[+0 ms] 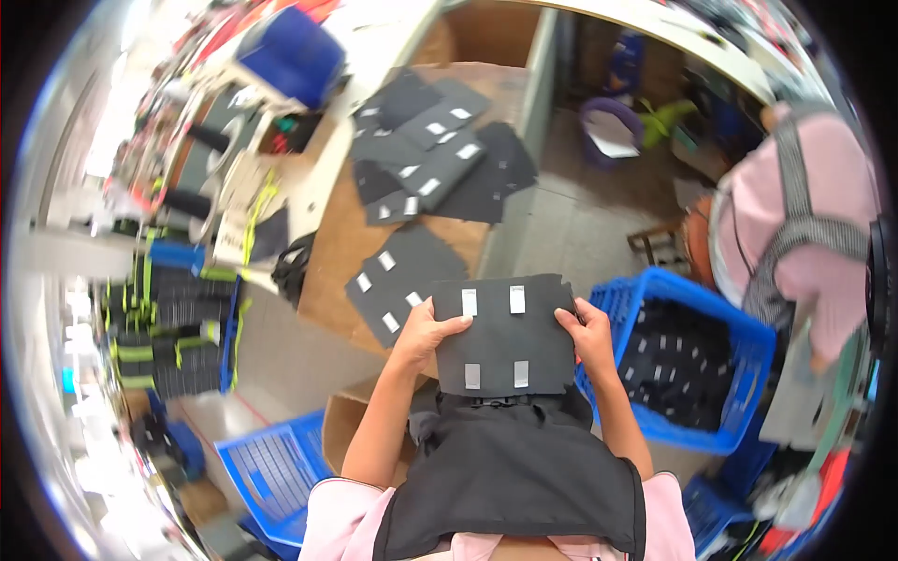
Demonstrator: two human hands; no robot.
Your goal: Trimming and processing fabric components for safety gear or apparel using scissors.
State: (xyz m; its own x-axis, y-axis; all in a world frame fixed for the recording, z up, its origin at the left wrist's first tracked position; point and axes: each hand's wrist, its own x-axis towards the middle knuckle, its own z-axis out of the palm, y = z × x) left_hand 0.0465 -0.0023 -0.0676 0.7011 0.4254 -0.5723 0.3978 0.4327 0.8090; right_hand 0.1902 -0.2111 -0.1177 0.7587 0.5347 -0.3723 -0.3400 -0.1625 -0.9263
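Note:
Between my two hands I hold up a dark grey fabric panel (pixel 496 341) with white tabs in two rows. My left hand (pixel 428 335) pinches its left edge, the thumb lying on the front face. Gripping the right edge is my right hand (pixel 589 335), its thumb near a ragged corner. Just beyond the held panel, a similar grey panel with white tabs (pixel 402 276) lies on the brown wooden tabletop (pixel 327 266). Farther back, several more such panels (pixel 440 154) overlap in a loose heap.
A blue crate (pixel 748 374) of dark tabbed pieces stands on my right, near another person in pink (pixel 814 187). At lower left are a blue basket (pixel 281 467) and a cardboard box (pixel 344 430). Beyond the table's right side stands a purple bin (pixel 610 131).

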